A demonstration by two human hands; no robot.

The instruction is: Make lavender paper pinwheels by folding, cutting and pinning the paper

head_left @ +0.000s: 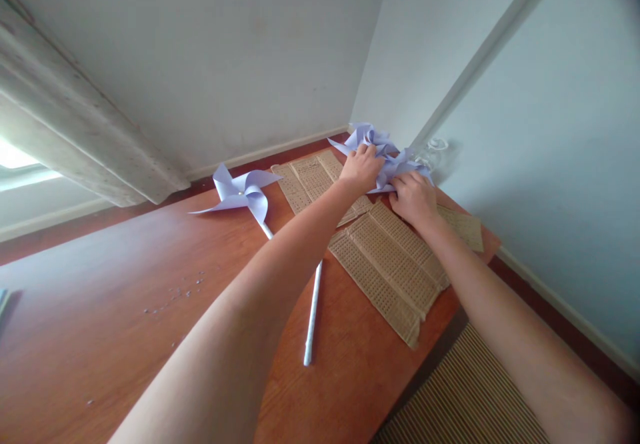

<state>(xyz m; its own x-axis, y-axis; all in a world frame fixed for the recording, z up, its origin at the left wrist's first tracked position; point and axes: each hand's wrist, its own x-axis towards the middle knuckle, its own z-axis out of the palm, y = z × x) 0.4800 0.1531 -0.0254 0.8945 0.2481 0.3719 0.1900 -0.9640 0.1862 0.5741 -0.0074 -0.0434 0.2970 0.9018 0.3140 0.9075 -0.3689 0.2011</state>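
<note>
A light purple paper pinwheel [241, 191] lies at the left, its white stick [313, 317] running toward me and passing under my left forearm. At the far corner of the table is a heap of more light purple paper pinwheels [365, 137]. My left hand [364, 167] reaches into that heap, its fingers bent around the folded paper. Just to its right, my right hand [414, 196] grips the paper of a nearer pinwheel [400, 164]. The fingertips of both hands are partly hidden.
Brown perforated cardboard pieces [390, 257] lie on the reddish wooden table [215, 337], partly under the heap. Small grey scraps [188, 293] are scattered at left. Walls meet behind the far corner, near a clear crumpled plastic item [436, 151]. A curtain [85, 104] hangs at left.
</note>
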